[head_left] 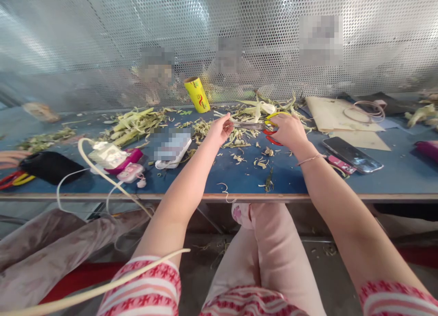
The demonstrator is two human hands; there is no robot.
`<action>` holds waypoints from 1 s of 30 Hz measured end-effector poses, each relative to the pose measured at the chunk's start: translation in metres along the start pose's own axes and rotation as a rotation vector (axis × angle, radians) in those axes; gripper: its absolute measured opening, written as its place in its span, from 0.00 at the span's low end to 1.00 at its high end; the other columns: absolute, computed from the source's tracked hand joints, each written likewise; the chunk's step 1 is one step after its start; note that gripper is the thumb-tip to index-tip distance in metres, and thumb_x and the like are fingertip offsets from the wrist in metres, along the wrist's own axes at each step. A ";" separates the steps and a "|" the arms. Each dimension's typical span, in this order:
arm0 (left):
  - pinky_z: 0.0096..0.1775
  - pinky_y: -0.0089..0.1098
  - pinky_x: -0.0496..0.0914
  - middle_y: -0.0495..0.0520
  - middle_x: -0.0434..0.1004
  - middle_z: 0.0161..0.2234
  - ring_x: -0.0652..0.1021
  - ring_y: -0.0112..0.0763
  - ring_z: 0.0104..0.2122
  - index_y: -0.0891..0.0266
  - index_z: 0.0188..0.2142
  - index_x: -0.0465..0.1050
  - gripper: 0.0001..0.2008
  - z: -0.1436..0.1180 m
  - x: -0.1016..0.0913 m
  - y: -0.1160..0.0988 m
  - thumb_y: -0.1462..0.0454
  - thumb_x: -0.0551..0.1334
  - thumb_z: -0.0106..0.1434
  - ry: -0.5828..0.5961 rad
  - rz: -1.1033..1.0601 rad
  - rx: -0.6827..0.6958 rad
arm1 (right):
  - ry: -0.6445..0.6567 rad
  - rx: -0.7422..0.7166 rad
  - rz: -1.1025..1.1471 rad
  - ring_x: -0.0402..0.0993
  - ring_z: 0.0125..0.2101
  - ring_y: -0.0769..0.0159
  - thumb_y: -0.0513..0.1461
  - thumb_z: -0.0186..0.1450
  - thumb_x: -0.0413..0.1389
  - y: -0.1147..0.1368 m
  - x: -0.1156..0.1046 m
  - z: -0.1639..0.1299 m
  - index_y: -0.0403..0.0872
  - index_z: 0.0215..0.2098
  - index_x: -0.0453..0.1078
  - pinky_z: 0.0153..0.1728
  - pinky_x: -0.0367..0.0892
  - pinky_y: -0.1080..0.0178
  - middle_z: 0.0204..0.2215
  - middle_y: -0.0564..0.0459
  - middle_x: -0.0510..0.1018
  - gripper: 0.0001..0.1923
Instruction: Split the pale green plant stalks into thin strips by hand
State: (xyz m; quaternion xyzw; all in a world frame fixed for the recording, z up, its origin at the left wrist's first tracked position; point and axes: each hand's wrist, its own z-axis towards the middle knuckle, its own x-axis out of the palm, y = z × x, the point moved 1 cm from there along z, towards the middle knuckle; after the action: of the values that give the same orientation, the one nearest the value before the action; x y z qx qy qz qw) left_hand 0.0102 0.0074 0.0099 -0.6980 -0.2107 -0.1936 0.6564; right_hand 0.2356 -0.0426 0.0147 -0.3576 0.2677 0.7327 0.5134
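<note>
In the head view my right hand [289,131] is closed round scissors [271,134] with one yellow and one red handle. Their metal blades point left, toward my left hand [221,131]. That hand is closed, fingers curled, on thin pale plant strips [221,115] whose ends stick out past the fingertips. Beneath and between both hands lies a loose heap of cut, dry-looking plant scraps [236,137]. Behind the scissors rests a bunch of pale green husk-like leaves [258,108]. The inside of the left grip is partly hidden.
A yellow tube [197,95] leans at the perforated metal screen [273,79]. Left are a stalk pile [133,124], a phone in a white case [173,149], a charger with cables [111,156] and a black pouch [56,167]. Right are a dark phone [352,154] and cardboard [337,113].
</note>
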 end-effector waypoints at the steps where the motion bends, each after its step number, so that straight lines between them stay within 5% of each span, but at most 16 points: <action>1: 0.21 0.18 0.68 0.44 0.67 0.15 0.70 0.16 0.16 0.64 0.24 0.67 0.09 0.000 0.000 0.000 0.67 0.64 0.58 -0.007 -0.002 -0.003 | -0.002 0.010 0.007 0.70 0.37 0.57 0.44 0.57 0.54 0.000 0.000 0.000 0.45 0.34 0.73 0.40 0.58 0.58 0.35 0.46 0.76 0.12; 18: 0.29 0.21 0.72 0.46 0.72 0.20 0.74 0.18 0.20 0.64 0.23 0.64 0.11 0.006 -0.005 -0.002 0.65 0.65 0.58 -0.012 -0.003 0.137 | 0.075 0.278 0.107 0.69 0.30 0.58 0.45 0.57 0.54 -0.008 0.003 0.004 0.47 0.31 0.66 0.31 0.58 0.60 0.31 0.45 0.76 0.10; 30: 0.38 0.25 0.74 0.50 0.77 0.28 0.77 0.20 0.28 0.63 0.30 0.71 0.03 0.007 -0.004 -0.006 0.70 0.61 0.60 0.002 -0.054 0.268 | 0.094 0.302 0.125 0.70 0.35 0.51 0.48 0.57 0.54 -0.012 0.009 0.002 0.48 0.34 0.64 0.33 0.64 0.56 0.35 0.41 0.76 0.13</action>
State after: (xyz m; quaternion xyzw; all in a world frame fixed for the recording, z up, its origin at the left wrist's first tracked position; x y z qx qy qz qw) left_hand 0.0037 0.0149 0.0124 -0.5981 -0.2525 -0.1819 0.7385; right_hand 0.2444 -0.0322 0.0079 -0.2928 0.4200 0.6973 0.5017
